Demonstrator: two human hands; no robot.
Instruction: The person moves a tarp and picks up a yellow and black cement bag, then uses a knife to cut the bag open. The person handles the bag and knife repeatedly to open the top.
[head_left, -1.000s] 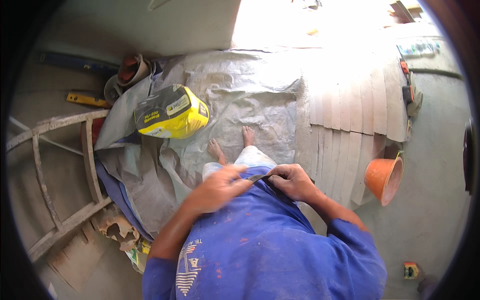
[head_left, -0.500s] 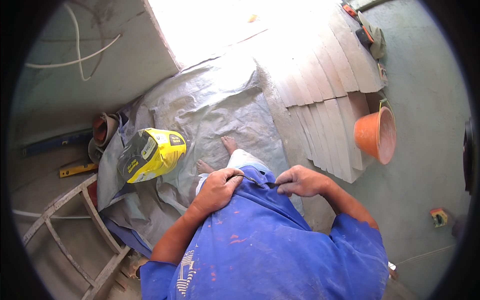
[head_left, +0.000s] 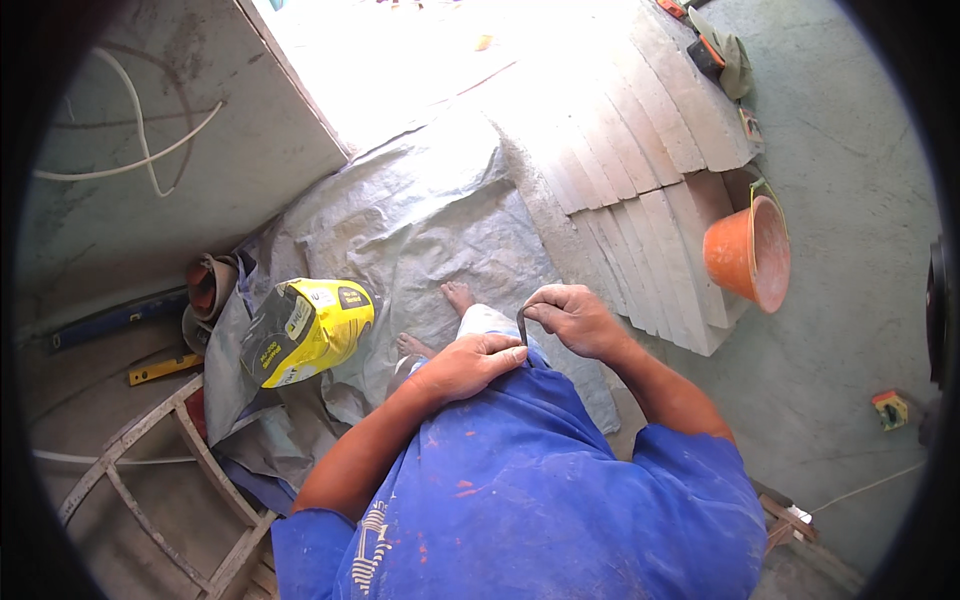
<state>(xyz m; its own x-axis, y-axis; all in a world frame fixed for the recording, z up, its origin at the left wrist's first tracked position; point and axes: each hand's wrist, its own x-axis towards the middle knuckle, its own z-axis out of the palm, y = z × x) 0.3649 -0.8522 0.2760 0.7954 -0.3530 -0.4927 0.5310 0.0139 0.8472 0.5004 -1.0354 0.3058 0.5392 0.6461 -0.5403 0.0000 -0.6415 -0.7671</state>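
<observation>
While pinching one end of a dark strap [head_left: 522,326] in the right hand [head_left: 572,318], now holds it raised in a short curve, unlike half a second ago, when stretching it sideways between spread hands. Has brought the right hand closer to the left hand [head_left: 472,366] and farther forward, toward the bare feet [head_left: 458,297].

Bends the right hand inward at the wrist, with thumb and forefinger closed on the strap. Lays the left hand across the front of the waist, back upward, fingers pointing right, with tips at the strap's lower part; cannot tell whether gripping strap, cloth or neither. Has the strap at mid-waist, between both hands.

Wears a blue shirt [head_left: 540,480], soft, creased and flecked with red. Stands on a wrinkled, dusty grey sheet [head_left: 420,220]. Ahead on the left, a plump yellow-and-black bag [head_left: 318,335] with a smooth skin; farther left, a worn ladder [head_left: 218,462]. On the right, flat, pale, chalky slabs [head_left: 640,222] beside a round orange bucket [head_left: 732,250], whitish inside.
</observation>
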